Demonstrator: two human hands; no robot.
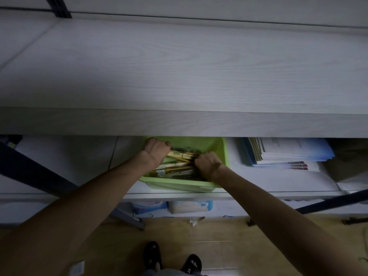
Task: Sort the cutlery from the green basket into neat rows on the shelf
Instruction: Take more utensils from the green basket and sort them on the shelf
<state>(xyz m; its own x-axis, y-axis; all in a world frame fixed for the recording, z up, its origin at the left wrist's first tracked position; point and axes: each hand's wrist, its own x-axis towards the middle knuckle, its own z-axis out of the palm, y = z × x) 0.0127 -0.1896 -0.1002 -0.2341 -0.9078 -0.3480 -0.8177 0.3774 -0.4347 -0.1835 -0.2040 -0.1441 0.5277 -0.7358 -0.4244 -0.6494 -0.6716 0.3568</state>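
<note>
Status: early stage. The green basket (185,184) sits on the lower shelf (179,196), tucked partly under the upper shelf (179,76), whose broad top is bare: no cutlery laid out, no rows begun as far as the view shows.

Contents: the basket holds a jumble of cutlery (179,166), mostly pale wooden-looking sticks (likely chopsticks) with some darker pieces beneath; lighting is dim, so individual items cannot be told apart.

Hands: both are down inside the basket. The left hand (156,151) is curled at the far left corner, knuckles up, fingers bent over the rim or the stick ends; which of the two I cannot tell. The right hand (208,163) is closed into a fist over the right end of the bundle and appears to grip several sticks, though the fingers are hidden from above.

Surroundings: a stack of papers (288,154) lies just right of the basket on the same shelf; not involved.

Judgement: essentially all the sorting is left. Remaining: lift the pieces out, separate them by kind, and lay them in straight rows on the shelf.
</note>
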